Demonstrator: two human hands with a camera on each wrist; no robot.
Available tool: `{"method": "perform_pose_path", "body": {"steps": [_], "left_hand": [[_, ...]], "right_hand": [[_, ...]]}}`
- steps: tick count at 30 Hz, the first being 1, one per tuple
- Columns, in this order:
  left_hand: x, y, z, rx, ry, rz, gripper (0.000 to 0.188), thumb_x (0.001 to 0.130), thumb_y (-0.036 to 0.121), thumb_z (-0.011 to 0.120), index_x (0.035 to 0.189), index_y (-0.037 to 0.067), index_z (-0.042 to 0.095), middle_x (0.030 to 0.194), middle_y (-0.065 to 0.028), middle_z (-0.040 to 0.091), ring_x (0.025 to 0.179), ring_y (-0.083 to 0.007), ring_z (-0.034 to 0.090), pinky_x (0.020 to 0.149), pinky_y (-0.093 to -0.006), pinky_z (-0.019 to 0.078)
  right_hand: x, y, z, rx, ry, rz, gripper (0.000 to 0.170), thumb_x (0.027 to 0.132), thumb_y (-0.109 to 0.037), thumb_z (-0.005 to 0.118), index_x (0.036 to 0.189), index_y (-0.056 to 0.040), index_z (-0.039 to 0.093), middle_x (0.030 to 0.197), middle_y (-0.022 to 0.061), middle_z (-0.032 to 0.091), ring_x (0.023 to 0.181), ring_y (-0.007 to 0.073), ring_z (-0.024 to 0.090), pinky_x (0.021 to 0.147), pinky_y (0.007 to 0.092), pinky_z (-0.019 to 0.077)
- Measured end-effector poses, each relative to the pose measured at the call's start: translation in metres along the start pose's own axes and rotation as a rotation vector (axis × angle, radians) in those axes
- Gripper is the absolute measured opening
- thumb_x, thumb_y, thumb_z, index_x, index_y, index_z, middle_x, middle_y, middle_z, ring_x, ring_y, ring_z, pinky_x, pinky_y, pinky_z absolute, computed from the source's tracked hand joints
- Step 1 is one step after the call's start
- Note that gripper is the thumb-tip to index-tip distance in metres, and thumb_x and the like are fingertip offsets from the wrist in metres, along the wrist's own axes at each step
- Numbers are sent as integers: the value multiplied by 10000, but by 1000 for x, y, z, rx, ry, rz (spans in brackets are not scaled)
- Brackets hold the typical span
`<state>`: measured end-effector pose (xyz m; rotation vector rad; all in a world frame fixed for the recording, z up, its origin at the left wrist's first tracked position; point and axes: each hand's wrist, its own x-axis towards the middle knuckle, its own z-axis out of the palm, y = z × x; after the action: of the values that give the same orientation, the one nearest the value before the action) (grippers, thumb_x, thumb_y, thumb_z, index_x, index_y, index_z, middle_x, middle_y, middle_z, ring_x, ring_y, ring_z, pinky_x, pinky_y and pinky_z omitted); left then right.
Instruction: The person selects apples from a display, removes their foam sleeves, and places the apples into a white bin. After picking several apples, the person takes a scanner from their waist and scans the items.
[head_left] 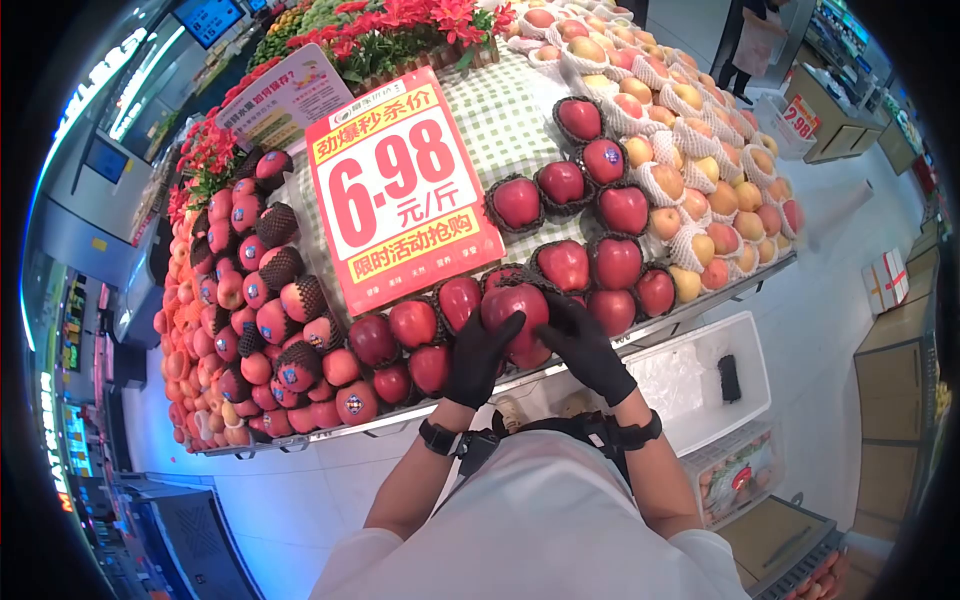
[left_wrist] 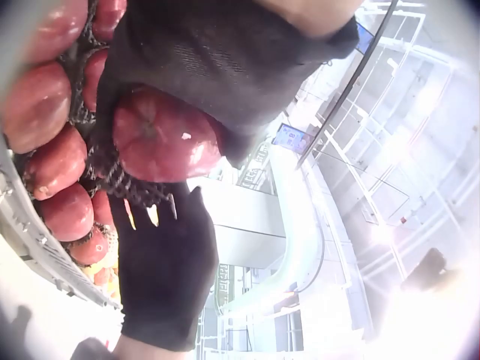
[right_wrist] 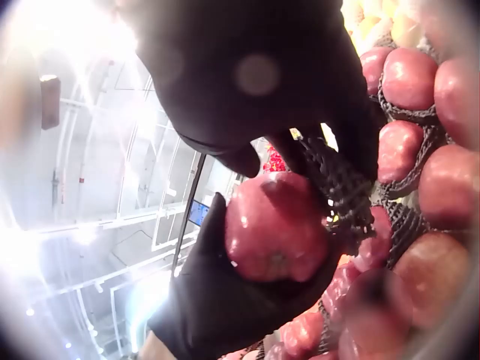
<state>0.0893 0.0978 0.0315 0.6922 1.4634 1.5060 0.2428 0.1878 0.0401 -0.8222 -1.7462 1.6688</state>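
One broad fruit display (head_left: 320, 438), standing on a pale floor (head_left: 300, 500) in a brightly lit shop, stretched before us, with a green-and-white checked cloth (head_left: 515, 115) over its middle. Another person (head_left: 745, 45), partly cut off, stood well apart on the far side.

We counted one white crate (head_left: 700, 385) below the front edge, then two upright cards: the large price sign (head_left: 400, 190) reading 6.98, and the smaller information card (head_left: 290, 98) behind it. We had two black-gloved hands, near each other above the front row. Our left hand (head_left: 482, 362) was clamped round one red apple (head_left: 515, 312), raised just over its neighbours. Our right hand (head_left: 590, 352) was close by on the other side, its fingertips at one black net (right_wrist: 341, 187); whether they gripped it, we could not tell. Five dark red apples (head_left: 560, 183) formed a group right of the price sign.

Only the head view gave us the crate, the cards and the person. Both wrist views caught the white ceiling (left_wrist: 405, 127), and they showed the net loose beside the held apple, where the head view hid it. The right wrist view alone turned the apple's puckered end plainly towards us.
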Motion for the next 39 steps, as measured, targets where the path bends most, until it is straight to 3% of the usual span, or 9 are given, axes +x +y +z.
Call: {"method": "perform_pose_path", "body": {"steps": [5, 8, 11, 14, 17, 20, 26, 32, 39], "left_hand": [[-1, 7, 12, -83, 0, -23, 519, 919, 297, 617, 1323, 9, 467, 1204, -101, 579, 1064, -166, 587, 884, -295, 498], [7, 9, -4, -86, -63, 8, 494, 853, 263, 705, 1254, 32, 533, 952, -65, 604, 791, -92, 578, 696, -252, 508], [13, -8, -9, 461, 180, 255, 414, 835, 221, 727, 1161, 18, 570, 817, -39, 574, 700, -85, 551, 645, -250, 476], [8, -1, 4, 526, 343, 325, 293, 810, 127, 717, 1056, 18, 602, 746, -28, 562, 679, -92, 534, 637, -261, 457], [13, -21, -5, 495, 229, 362, 317, 780, -11, 667, 1083, 35, 586, 911, -35, 607, 780, -97, 578, 675, -260, 473], [16, -32, -19, 586, -48, 183, 429, 752, -61, 639, 1163, 40, 572, 1030, -82, 627, 907, -132, 607, 757, -270, 496], [10, 7, 10, 343, 26, 427, 629, 683, -153, 549, 1282, 37, 526, 1242, -129, 565, 1182, -221, 536, 1005, -329, 436], [11, 2, 4, 241, -68, 501, 637, 660, -133, 542, 1278, 21, 525, 1254, -106, 551, 1207, -227, 511, 1048, -343, 401], [-1, 22, 10, -455, 12, 195, 402, 911, -16, 485, 1312, 8, 490, 1249, -103, 549, 1145, -180, 531, 961, -313, 469]], "right_hand": [[0, -11, 2, -188, 60, 23, 657, 767, -202, 768, 1314, 2, 466, 1221, 153, 579, 1114, 194, 571, 925, 326, 480], [0, -8, -19, 149, -127, 112, 623, 809, -227, 730, 1321, -8, 451, 1230, 118, 566, 1105, 179, 570, 917, 322, 486], [-5, 40, -21, 623, -48, 230, 557, 852, -240, 672, 1312, -11, 458, 1202, 93, 573, 1082, 177, 579, 897, 314, 492], [-8, 16, -15, 830, -18, 200, 518, 882, -250, 617, 1313, -10, 458, 1166, 76, 584, 1059, 169, 581, 879, 311, 489], [-6, 25, -19, 757, -67, 132, 549, 868, -213, 631, 1338, -15, 426, 1207, 83, 562, 1088, 176, 566, 904, 322, 481], [-5, 30, -16, 541, 5, 32, 631, 816, -172, 700, 1356, -30, 406, 1249, 90, 535, 1128, 196, 548, 948, 343, 464], [-2, 11, -6, 95, 14, 7, 845, 664, -162, 844, 1372, -58, 393, 1309, 111, 503, 1208, 221, 505, 1010, 373, 437], [-3, 2, 1, 146, 82, -60, 904, 636, -193, 867, 1382, -57, 376, 1339, 121, 479, 1234, 239, 490, 1026, 391, 431], [-5, 2, 3, 107, 115, -119, 942, 619, -187, 868, 1397, -67, 351, 1360, 126, 457, 1271, 259, 454, 1061, 412, 394]]}}
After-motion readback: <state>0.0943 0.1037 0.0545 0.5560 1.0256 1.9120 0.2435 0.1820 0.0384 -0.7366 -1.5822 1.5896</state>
